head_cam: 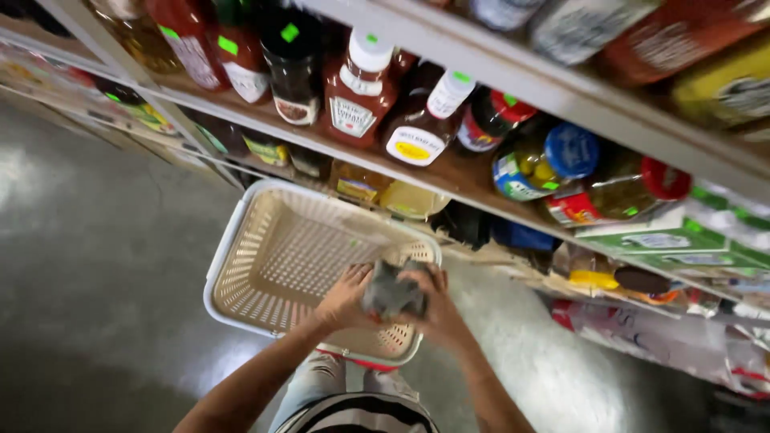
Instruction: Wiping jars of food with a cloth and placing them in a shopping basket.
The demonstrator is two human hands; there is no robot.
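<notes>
Both bare forearms reach forward and converge. The left hand and right hand face each other, palms inward, fingers curled closed around one shared grip held between them, the wrists slightly bent.

Cream lattice-walled basket with white rim. Grey crumpled cloth. Red ketchup bottle, white cap. Brown sauce bottle, white cap, yellow-and-white label. Blue-lidded jar. Red-lidded jar. Green-and-white boxes. Grey glossy floor. Black-and-white striped shirt.
</notes>
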